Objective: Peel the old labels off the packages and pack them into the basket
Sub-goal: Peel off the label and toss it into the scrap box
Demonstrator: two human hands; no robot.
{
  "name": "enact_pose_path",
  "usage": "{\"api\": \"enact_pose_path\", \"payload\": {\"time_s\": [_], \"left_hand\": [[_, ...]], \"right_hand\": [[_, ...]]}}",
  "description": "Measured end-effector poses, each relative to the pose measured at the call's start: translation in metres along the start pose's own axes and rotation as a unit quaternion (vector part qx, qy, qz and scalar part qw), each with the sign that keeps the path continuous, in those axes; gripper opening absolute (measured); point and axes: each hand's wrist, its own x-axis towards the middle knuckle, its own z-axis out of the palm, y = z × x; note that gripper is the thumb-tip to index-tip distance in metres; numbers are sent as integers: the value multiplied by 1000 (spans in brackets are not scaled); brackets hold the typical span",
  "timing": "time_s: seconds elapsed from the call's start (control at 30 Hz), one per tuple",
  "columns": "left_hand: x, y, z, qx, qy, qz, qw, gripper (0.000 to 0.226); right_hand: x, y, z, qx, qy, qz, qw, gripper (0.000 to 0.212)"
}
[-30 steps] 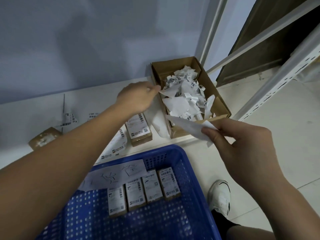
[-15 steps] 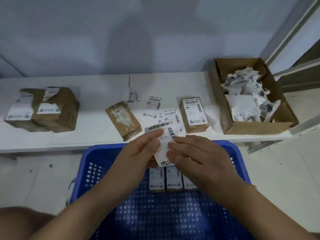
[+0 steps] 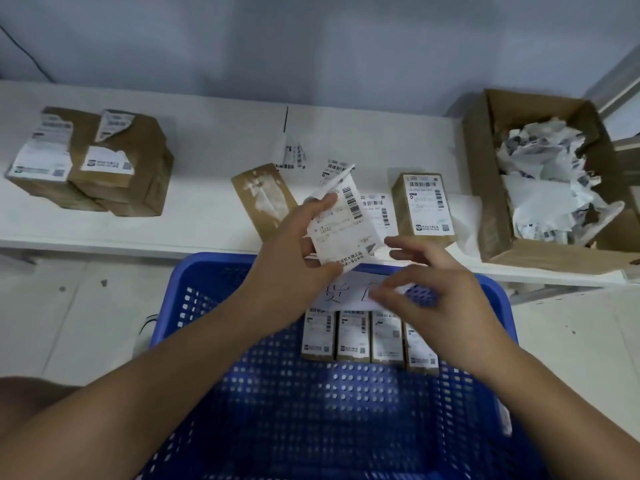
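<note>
My left hand (image 3: pixel 298 244) pinches a white label sheet (image 3: pixel 344 223) with barcodes, held above the far rim of the blue basket (image 3: pixel 207 292). My right hand (image 3: pixel 433 292) hovers just right of the sheet with fingers loosely spread, holding nothing. Several small labelled packages (image 3: pixel 353 336) stand in a row inside the basket. On the white shelf (image 3: pixel 207 140) lie a brown package with its label torn off (image 3: pixel 263 199) and a labelled package (image 3: pixel 424 206). More loose labels (image 3: pixel 375 207) lie between them.
An open cardboard box (image 3: pixel 491 188) at the right holds crumpled peeled labels (image 3: pixel 547 181). A stack of larger brown parcels (image 3: pixel 104 164) sits at the shelf's left end. A paper note with writing (image 3: pixel 346 292) lies on the basket's far wall. Pale floor lies on both sides.
The view swung left from the scrap box to the shelf. My left hand lifted the label sheet higher, and my right hand let go of it and drew back to the right.
</note>
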Motion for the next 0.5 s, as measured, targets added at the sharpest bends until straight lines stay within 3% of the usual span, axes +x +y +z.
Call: {"api": "enact_pose_path", "payload": {"time_s": [0.07,0.13,0.23,0.5], "left_hand": [[-2,-2,3,0,-34,4,999,86],[-4,-5,8,-7,-70,6,997,89],[-7,-6,11,-10,-111,-1,994,95],[-8,-5,13,-17,-187,-41,981,120]], "right_hand": [[10,-5,2,91,71,58,992,20],[18,-9,3,153,77,99,980,9],[18,-9,0,222,52,116,967,26],[14,-9,-14,247,-136,155,947,70]]}}
